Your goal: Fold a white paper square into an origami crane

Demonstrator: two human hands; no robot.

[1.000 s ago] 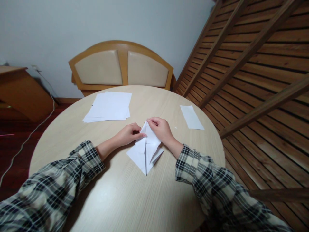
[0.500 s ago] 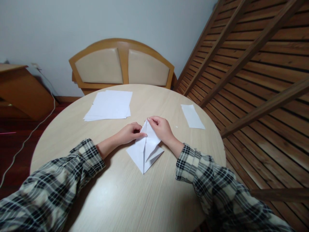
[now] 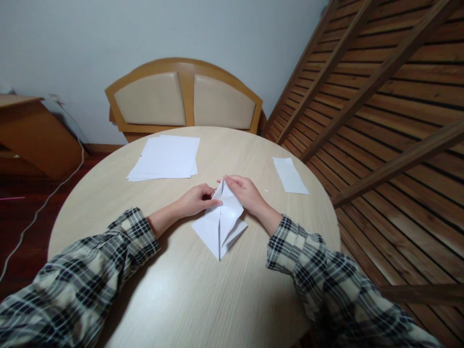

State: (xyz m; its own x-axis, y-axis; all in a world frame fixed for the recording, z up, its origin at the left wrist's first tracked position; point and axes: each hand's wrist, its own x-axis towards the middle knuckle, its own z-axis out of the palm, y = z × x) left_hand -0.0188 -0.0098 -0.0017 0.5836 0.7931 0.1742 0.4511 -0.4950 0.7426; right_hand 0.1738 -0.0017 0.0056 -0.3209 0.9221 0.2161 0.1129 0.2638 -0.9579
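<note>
A folded white paper (image 3: 219, 227) lies on the round wooden table (image 3: 181, 290), its pointed tip toward me. My left hand (image 3: 195, 199) rests curled on the paper's left side, fingertips pressing the fold near its middle. My right hand (image 3: 246, 193) pinches the paper's upper flap at its far tip and holds it raised off the table. Both arms wear plaid sleeves.
A stack of white sheets (image 3: 165, 157) lies at the table's far left. A small white slip (image 3: 290, 175) sits near the right edge. A padded wooden chair (image 3: 184, 101) stands behind the table. Slatted wooden panelling (image 3: 380, 96) runs along the right, and a cable (image 3: 43, 203) trails on the floor at left.
The hands and paper have stayed almost where they were. My right hand has lifted the upper flap slightly more open.
</note>
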